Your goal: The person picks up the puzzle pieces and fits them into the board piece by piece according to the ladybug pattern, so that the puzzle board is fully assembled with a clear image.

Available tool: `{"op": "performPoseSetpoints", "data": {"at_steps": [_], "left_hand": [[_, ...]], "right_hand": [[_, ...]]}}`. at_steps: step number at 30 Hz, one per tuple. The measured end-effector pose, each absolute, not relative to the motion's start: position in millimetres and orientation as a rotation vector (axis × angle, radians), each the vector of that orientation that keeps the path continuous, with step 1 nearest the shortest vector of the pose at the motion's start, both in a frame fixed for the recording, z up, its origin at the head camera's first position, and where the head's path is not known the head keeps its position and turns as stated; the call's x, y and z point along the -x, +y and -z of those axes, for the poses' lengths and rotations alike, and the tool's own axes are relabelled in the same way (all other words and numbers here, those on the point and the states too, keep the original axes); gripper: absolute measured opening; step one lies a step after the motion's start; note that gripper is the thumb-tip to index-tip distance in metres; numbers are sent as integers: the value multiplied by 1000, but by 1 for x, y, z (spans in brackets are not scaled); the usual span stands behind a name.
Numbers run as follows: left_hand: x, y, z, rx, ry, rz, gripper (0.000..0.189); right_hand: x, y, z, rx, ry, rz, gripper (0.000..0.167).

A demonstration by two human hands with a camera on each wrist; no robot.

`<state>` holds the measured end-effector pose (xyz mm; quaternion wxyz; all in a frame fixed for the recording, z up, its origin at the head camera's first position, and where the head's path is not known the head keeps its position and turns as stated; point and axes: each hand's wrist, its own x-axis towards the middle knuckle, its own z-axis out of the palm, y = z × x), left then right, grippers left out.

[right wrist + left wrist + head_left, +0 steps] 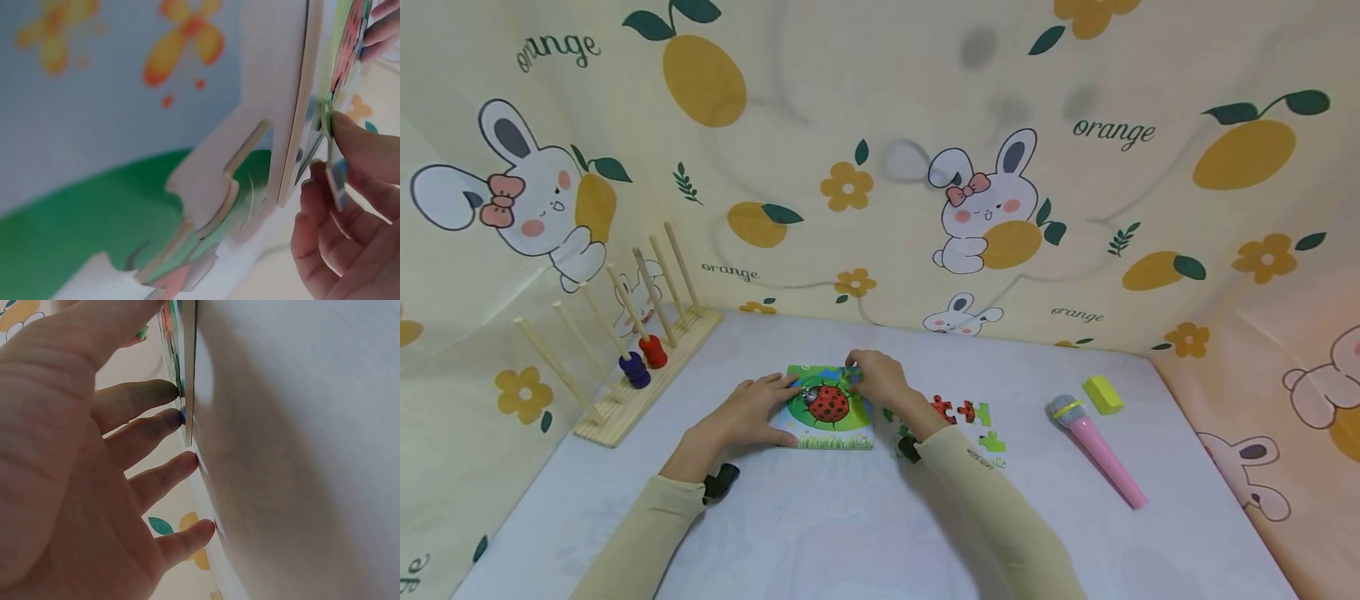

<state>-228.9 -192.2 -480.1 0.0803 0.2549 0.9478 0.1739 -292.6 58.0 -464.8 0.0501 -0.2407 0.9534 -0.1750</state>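
Note:
A ladybug jigsaw puzzle in its board [838,444] lies flat on the table, with a green and sky-blue picture around the red insect. Spread across its left side, my left hand [748,414] steadies it, fingertips on the upper left and thumb at the lower left edge. In the left wrist view two fingertips [170,417] touch the board's face, while the other two reach past its end. My right hand [882,382] pinches a puzzle piece [338,181] between thumb and fingers at the board's upper right corner. That piece is tilted, its edge close to the puzzle.
Several loose puzzle pieces [992,442] lie right of the board, partly hidden by the right forearm. Farther right are a pink toy microphone [1105,458] and a yellow block [1102,395]. A wooden peg rack [673,358] with purple and red rings stands at the left.

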Motion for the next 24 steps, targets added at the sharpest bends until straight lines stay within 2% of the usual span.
{"op": "performPoseSetpoints", "data": {"at_steps": [12,18,24], "left_hand": [[229,-192,480,-743,2845,-504,92],[229,-191,480,-730,2842,-504,92],[230,-192,482,-728,2840,-501,93]], "right_hand": [[294,56,463,788,2927,402,39],[295,54,465,821,2951,346,44],[294,53,465,830,2962,309,39]]}}
